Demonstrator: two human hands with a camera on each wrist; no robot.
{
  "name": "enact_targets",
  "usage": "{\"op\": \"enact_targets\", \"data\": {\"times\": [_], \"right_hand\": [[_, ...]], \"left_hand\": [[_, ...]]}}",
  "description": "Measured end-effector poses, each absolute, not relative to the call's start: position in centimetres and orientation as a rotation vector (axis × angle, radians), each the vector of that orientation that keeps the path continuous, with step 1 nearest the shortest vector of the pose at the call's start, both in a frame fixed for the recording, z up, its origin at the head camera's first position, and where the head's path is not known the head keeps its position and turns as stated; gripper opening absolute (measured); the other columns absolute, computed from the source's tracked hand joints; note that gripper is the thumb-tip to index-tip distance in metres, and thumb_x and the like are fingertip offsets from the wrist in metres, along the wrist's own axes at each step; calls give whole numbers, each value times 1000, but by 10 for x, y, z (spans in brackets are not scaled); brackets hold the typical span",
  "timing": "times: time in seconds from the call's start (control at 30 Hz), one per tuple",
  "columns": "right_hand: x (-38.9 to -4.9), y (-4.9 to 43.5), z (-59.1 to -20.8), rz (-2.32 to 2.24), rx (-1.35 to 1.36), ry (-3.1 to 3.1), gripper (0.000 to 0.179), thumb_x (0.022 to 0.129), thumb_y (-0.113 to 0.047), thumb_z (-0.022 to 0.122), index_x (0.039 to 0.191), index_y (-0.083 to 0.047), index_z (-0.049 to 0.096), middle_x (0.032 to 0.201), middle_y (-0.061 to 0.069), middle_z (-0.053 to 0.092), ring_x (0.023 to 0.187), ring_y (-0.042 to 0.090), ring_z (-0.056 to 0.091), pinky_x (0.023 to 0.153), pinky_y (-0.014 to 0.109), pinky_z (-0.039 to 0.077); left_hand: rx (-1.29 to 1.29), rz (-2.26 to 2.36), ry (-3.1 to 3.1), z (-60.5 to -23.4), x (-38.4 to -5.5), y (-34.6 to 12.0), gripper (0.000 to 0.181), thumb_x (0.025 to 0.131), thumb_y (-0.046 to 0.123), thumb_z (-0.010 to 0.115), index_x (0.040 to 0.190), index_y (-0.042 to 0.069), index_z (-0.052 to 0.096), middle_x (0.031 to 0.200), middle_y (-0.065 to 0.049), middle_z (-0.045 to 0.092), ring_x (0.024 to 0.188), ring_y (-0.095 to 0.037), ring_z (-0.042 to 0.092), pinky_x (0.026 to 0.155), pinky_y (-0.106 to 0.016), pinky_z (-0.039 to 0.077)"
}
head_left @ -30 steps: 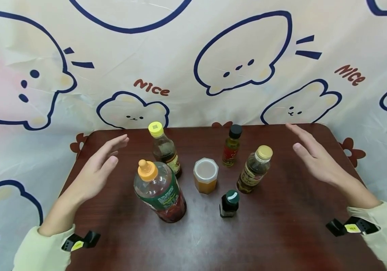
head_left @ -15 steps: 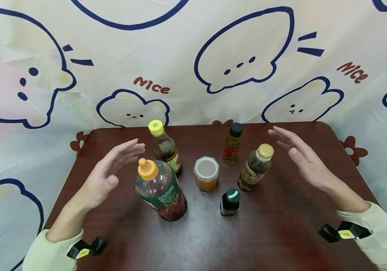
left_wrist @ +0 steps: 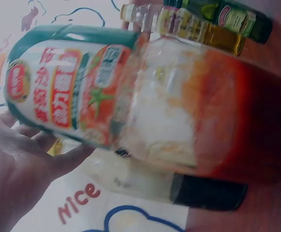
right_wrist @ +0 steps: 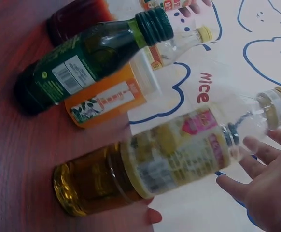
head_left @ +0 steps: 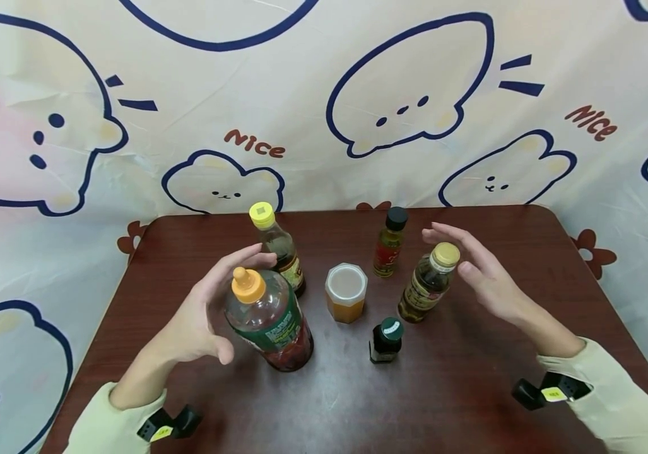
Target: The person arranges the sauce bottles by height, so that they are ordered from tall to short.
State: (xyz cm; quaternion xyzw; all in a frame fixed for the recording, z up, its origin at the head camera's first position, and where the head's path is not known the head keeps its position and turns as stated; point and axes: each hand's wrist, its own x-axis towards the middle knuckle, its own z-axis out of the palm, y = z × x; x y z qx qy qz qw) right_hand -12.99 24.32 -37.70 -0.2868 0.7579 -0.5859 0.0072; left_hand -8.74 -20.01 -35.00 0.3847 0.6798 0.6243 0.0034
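My left hand [head_left: 199, 321] curves around the left side of a large ketchup bottle [head_left: 278, 328] with an orange nozzle cap. Fingers reach behind it and the thumb stands off in front; contact cannot be made out. In the left wrist view, tomatoes decorate the label of that ketchup bottle [left_wrist: 97, 87]. At the right, my right hand [head_left: 488, 277] reaches about an oil bottle [head_left: 426, 287] with a pale yellow cap, fingers behind it and thumb beside its neck. The right wrist view shows this oil bottle [right_wrist: 140, 164] part full of golden oil, fingers loosely bent near its neck.
Between the hands stand an orange-filled jar [head_left: 346, 296] with a whitish lid and a small dark green bottle [head_left: 385, 340]. Farther back are a yellow-capped dark sauce bottle [head_left: 284, 252] and a black-capped bottle [head_left: 388, 246]. A printed cloth [head_left: 301, 94] hangs behind the brown table [head_left: 324, 416].
Both hands have moved inward, the left to the ketchup bottle and the right to the pale-capped oil bottle. The bottles and jar keep their places on the table.
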Motion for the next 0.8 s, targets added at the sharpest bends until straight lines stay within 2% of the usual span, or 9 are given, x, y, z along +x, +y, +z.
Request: {"op": "enact_targets", "data": {"times": [0.13,0.23,0.37,0.53,0.67,0.8], "right_hand": [[-130,239,-383,-1797,-866,2366,69,101,-34,64,159,-14,33,154,10,46,142,23,41,112,27,32],[-130,236,-387,-1796,-868,2317,74,97,-20,71,159,-14,32,155,14,44,143,22,41,112,26,35],[-130,233,-392,-1801,-892,2309,75,94,-5,70,158,-9,31,153,20,44,141,20,45,111,24,37],[-131,229,-396,-1776,-895,2369,72,92,9,66,155,-4,34,148,9,52,134,17,52,106,23,42],[-132,228,-397,-1759,-881,2398,69,92,12,64,154,-4,37,145,4,54,130,15,56,103,22,44],[-132,226,-398,-1757,-891,2405,63,93,12,63,150,1,40,142,4,57,128,15,57,101,22,46]], "left_hand": [[1254,2020,2057,-356,-89,-191,117,80,65,73,157,-6,21,148,-31,42,137,-35,45,107,-35,47],[1282,2072,2016,-360,-91,-186,117,80,62,75,156,-7,20,147,-31,43,137,-36,46,107,-36,46],[1279,2086,2017,-363,-91,-185,115,78,58,80,154,-9,24,145,-32,44,135,-36,47,107,-36,46],[1231,2030,2104,-366,-92,-187,103,75,51,86,146,-8,40,140,-31,49,128,-31,54,103,-35,50],[1208,2009,2172,-367,-93,-187,91,73,47,89,137,-5,51,135,-29,53,123,-29,56,98,-34,52],[1209,2023,2203,-369,-93,-187,84,75,43,90,134,-5,53,133,-28,55,121,-29,56,97,-34,53]]}}
